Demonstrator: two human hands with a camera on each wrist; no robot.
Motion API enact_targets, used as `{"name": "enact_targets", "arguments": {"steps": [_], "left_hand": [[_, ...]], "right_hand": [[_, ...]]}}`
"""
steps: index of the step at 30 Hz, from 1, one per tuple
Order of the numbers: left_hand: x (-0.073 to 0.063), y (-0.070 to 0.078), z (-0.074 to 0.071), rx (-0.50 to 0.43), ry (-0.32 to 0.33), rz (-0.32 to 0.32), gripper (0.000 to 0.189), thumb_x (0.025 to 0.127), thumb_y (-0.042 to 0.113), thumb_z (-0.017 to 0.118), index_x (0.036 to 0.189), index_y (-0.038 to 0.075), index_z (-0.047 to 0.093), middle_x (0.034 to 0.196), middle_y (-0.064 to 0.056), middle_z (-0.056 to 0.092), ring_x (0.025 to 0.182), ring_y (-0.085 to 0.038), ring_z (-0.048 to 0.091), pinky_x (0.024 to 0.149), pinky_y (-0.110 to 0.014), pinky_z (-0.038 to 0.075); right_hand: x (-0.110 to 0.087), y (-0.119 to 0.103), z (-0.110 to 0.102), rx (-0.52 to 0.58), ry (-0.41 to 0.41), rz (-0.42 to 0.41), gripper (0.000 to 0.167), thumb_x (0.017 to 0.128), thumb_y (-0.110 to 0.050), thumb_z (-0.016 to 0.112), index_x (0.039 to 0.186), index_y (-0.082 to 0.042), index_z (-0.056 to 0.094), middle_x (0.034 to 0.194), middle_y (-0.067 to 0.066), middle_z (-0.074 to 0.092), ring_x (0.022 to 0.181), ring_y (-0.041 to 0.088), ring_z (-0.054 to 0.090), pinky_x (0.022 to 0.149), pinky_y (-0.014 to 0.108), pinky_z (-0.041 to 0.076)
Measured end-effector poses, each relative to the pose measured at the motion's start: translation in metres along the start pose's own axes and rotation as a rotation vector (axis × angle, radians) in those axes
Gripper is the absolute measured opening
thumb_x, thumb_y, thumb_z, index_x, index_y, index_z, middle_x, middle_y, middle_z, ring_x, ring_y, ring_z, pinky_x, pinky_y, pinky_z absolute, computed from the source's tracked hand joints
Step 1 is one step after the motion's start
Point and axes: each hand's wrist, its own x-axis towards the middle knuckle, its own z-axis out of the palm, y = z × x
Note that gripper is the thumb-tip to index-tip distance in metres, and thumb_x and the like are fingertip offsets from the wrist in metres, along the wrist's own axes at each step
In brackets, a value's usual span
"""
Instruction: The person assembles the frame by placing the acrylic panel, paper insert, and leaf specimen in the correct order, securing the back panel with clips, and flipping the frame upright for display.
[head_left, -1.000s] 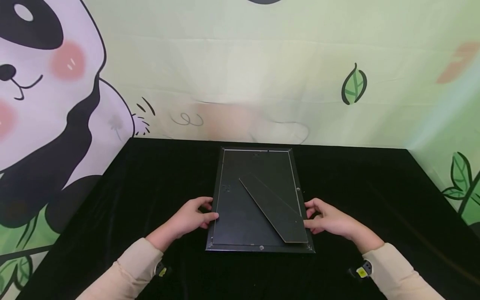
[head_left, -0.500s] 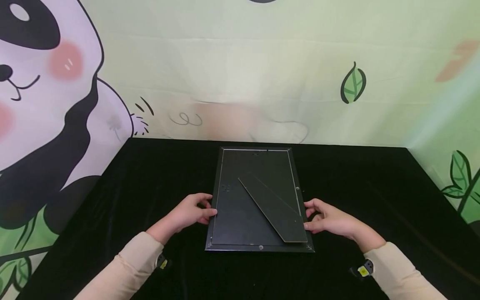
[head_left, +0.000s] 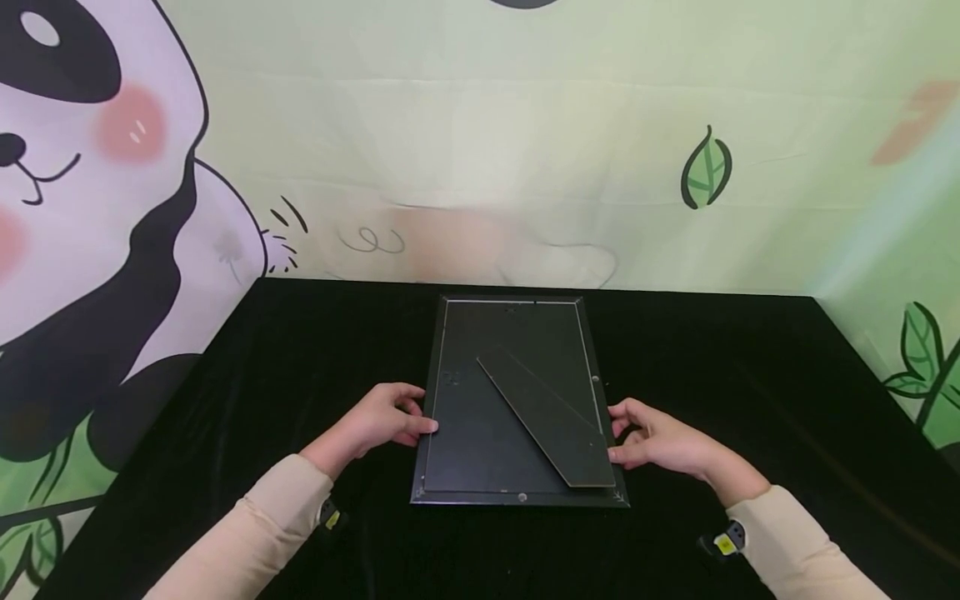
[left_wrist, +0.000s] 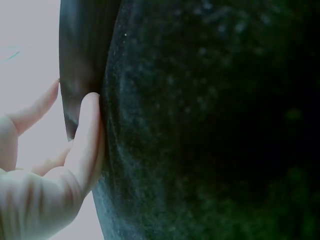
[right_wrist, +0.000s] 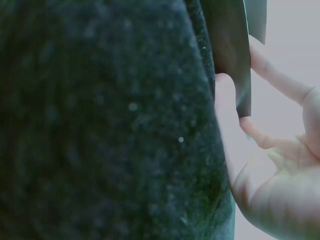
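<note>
A black picture frame (head_left: pixel 510 400) lies back side up on the black cloth, its dark easel leg (head_left: pixel 551 425) slanting across the backing. My left hand (head_left: pixel 382 419) is at the frame's left edge, thumb over the rim and fingers along the side. On the opposite edge, my right hand (head_left: pixel 656 435) pinches the rim in the same way. The left wrist view has the frame's side (left_wrist: pixel 82 65) between the thumb and fingers of the left hand (left_wrist: pixel 45 195). In the right wrist view, the frame's side (right_wrist: pixel 230 45) sits between the right hand's (right_wrist: pixel 285 185) thumb and fingers.
Black cloth (head_left: pixel 315 350) covers the table around the frame. Behind it hangs a pale green backdrop (head_left: pixel 480 150) with a printed panda (head_left: pixel 142 208) at the left and leaves at the right. Small metal fasteners (head_left: pixel 522 497) show on the frame's border.
My left hand has shifted slightly up along the frame's left edge, and the right thumb has moved slightly down. The frame stays in about the same place.
</note>
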Motion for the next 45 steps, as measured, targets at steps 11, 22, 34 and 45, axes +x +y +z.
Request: {"name": "enact_targets", "arguments": {"steps": [11, 22, 34, 45], "left_hand": [[0.002, 0.003, 0.006, 0.06, 0.045, -0.005, 0.064, 0.083, 0.01, 0.075, 0.136, -0.009, 0.043, 0.099, -0.017, 0.057, 0.076, -0.021, 0.067, 0.073, -0.037, 0.057], [0.003, 0.005, 0.012, 0.106, 0.072, -0.027, 0.065, 0.083, 0.011, 0.076, 0.136, -0.007, 0.044, 0.097, -0.016, 0.056, 0.075, -0.02, 0.067, 0.073, -0.037, 0.057], [0.006, 0.008, 0.017, 0.177, 0.103, -0.038, 0.062, 0.081, 0.011, 0.078, 0.132, -0.005, 0.047, 0.095, -0.015, 0.057, 0.07, -0.02, 0.067, 0.072, -0.036, 0.056], [0.012, 0.011, 0.0, 0.188, -0.036, -0.058, 0.071, 0.082, 0.012, 0.077, 0.137, -0.01, 0.038, 0.101, -0.018, 0.058, 0.079, -0.022, 0.068, 0.077, -0.038, 0.056]], "right_hand": [[-0.001, 0.0, -0.001, 0.0, 0.006, 0.007, 0.06, 0.09, -0.014, 0.068, 0.134, 0.007, 0.033, 0.116, 0.021, 0.045, 0.083, 0.024, 0.066, 0.087, 0.039, 0.053], [-0.003, 0.001, -0.001, -0.002, 0.003, 0.009, 0.059, 0.09, -0.014, 0.067, 0.134, 0.007, 0.033, 0.117, 0.021, 0.045, 0.083, 0.023, 0.066, 0.088, 0.04, 0.052], [-0.005, 0.001, -0.003, 0.007, 0.003, 0.001, 0.059, 0.09, -0.013, 0.067, 0.133, 0.008, 0.033, 0.116, 0.021, 0.045, 0.084, 0.024, 0.066, 0.087, 0.04, 0.052], [0.0, -0.002, 0.001, 0.008, 0.006, 0.009, 0.062, 0.09, -0.014, 0.068, 0.134, 0.008, 0.032, 0.117, 0.021, 0.044, 0.086, 0.023, 0.066, 0.087, 0.041, 0.053]]}}
